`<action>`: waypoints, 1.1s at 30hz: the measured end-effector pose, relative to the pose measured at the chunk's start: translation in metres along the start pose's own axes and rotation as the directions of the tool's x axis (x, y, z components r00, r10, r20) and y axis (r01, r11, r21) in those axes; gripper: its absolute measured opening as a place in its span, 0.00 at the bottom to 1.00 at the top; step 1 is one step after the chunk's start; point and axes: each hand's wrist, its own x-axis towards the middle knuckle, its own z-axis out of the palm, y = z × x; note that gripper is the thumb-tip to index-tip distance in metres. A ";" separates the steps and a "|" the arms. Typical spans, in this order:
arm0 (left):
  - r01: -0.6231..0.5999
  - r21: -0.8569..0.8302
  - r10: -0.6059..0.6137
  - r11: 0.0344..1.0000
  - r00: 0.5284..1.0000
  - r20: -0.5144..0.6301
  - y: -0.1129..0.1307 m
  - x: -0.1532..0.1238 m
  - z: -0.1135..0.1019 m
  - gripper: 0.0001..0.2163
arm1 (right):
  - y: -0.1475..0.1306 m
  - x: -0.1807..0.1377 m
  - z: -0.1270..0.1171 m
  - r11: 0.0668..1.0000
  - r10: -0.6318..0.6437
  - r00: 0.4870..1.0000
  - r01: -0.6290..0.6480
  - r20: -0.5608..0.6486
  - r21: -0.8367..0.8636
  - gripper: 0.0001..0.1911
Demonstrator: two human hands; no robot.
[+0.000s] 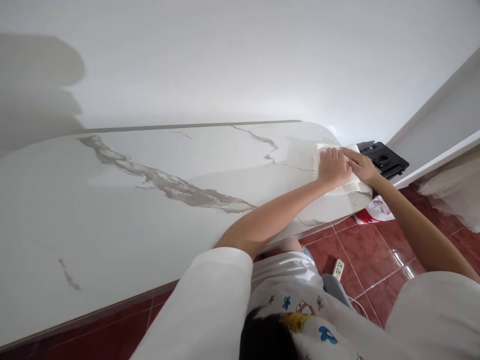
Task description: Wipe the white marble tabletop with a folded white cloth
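Observation:
A white cloth (pixel 351 186) with a wavy edge lies spread near the right end of a white marbled table (pixel 150 240). My left hand (pixel 335 167) presses down on it, fingers curled into the fabric. Beside it, touching its fingers, my right hand (pixel 363 166) rests on the cloth with its fingers stretched out and fairly flat. Both hands hide part of the cloth.
A white wall (pixel 210 65) runs along the table's far edge. Past the right end is a black plastic object (pixel 386 159). A red and white bag (pixel 375 211) and a power strip (pixel 338 270) are on the red tiled floor (pixel 360 250).

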 end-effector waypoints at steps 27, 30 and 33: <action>-0.079 -0.004 0.079 0.997 0.989 0.125 -0.032 -0.125 -0.071 0.23 | -0.140 -0.074 0.039 0.994 -0.049 0.998 0.044 -0.043 -0.104 0.26; -0.063 0.000 0.063 0.998 0.988 0.144 -0.050 -0.139 -0.085 0.24 | -0.167 -0.066 0.045 0.996 -0.057 0.998 0.055 -0.024 -0.072 0.27; -0.065 0.002 0.063 0.998 0.985 0.163 -0.072 -0.155 -0.103 0.23 | -0.210 -0.069 0.036 0.993 -0.117 0.993 0.117 0.004 -0.003 0.29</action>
